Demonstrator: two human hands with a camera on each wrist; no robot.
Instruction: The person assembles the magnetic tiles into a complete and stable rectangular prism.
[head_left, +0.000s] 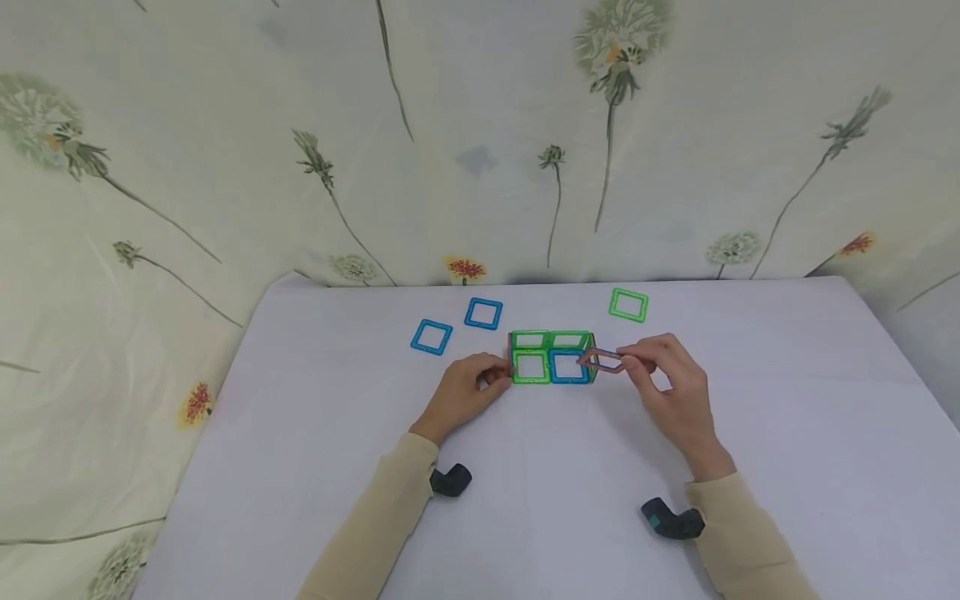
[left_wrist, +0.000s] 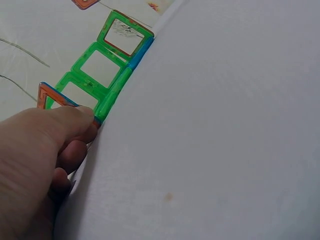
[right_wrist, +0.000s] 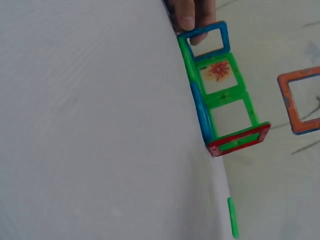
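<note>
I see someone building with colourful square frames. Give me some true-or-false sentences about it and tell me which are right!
1. Two blue squares lie loose on the table, left of the build. True.
2. The right hand holds a yellow square. False: it pinches a red-orange square at the build's right end.
3. The left hand lies far from the build. False: its fingers touch the build's left end.
4. One loose green square lies behind the right hand. True.
5. The build is all blue. False: it is mostly green, with some blue and red.
</note>
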